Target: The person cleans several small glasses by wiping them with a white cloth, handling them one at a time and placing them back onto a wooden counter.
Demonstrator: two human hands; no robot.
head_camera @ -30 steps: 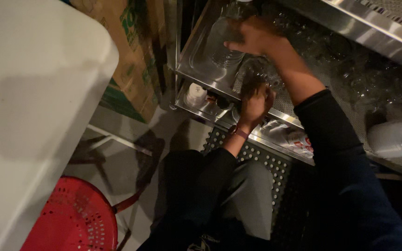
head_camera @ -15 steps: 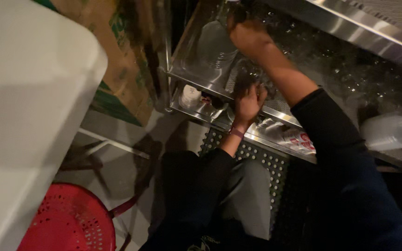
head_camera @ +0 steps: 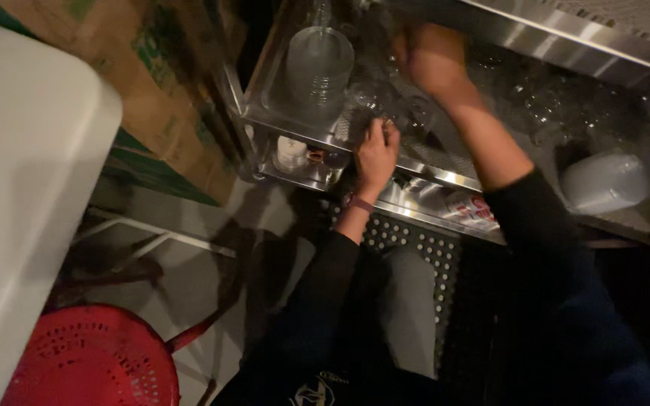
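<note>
A steel shelf (head_camera: 445, 179) holds several clear glasses (head_camera: 536, 105) on a mesh liner. My left hand (head_camera: 376, 154) lies across the shelf's front rim, its fingers curled next to a small glass (head_camera: 366, 98). My right hand (head_camera: 432, 60), blurred, reaches deeper among the glasses under an upper steel ledge (head_camera: 566, 37); its fingers look curled, and what they hold is not visible. Both arms wear dark sleeves, and a band sits on my left wrist.
A tall clear container (head_camera: 317, 68) stands at the shelf's left end, a frosted tub (head_camera: 603, 180) at its right. A lower shelf holds a small white cup (head_camera: 291, 150). Cardboard boxes (head_camera: 152, 75), a white tabletop (head_camera: 16, 173), a red perforated stool (head_camera: 92, 361) and a holed black floor mat (head_camera: 415, 248) surround me.
The view has moved closer to the shelf. My right hand has shifted right and deeper among the glasses. My left hand has stayed at the front rim.
</note>
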